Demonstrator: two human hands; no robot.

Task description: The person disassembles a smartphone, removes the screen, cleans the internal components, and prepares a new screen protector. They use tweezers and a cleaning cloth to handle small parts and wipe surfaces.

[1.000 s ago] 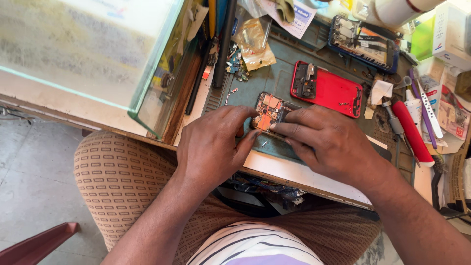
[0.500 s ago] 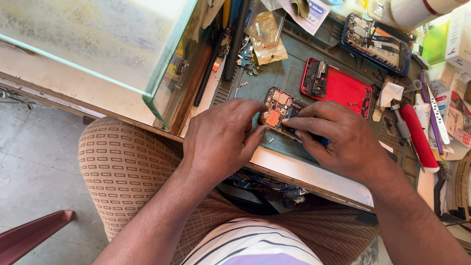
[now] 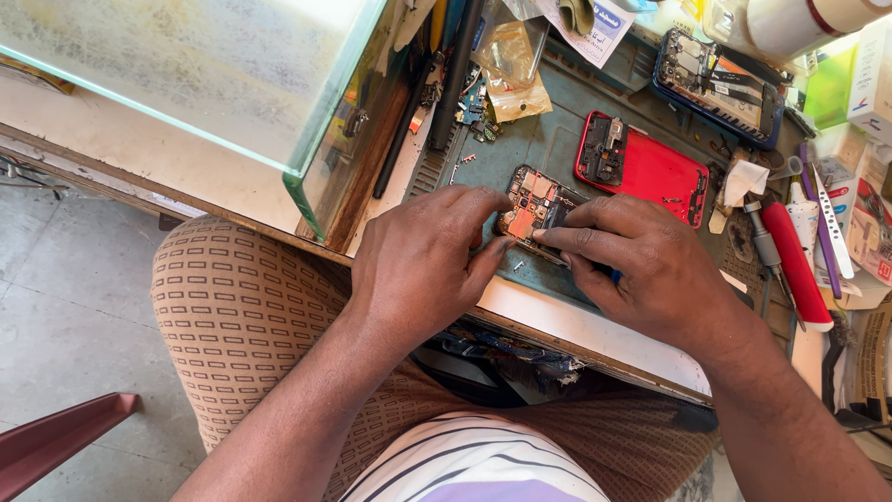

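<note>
An opened phone with bare circuit boards and copper shielding lies on a grey-green work mat. My left hand grips its near left edge, thumb and fingers pressed to the frame. My right hand lies over the phone's right half, its fingertips pinching the near edge beside the left thumb. The lower part of the phone is hidden under my right hand.
A red phone back cover lies just beyond. A second opened phone in a blue frame sits at the far right. A red-handled screwdriver, tweezers and boxes crowd the right side. A glass case stands at left. Small screws dot the mat.
My view has shifted slightly. Both hands stay on the opened phone; the right fingers have slid toward its near edge by the left thumb.
</note>
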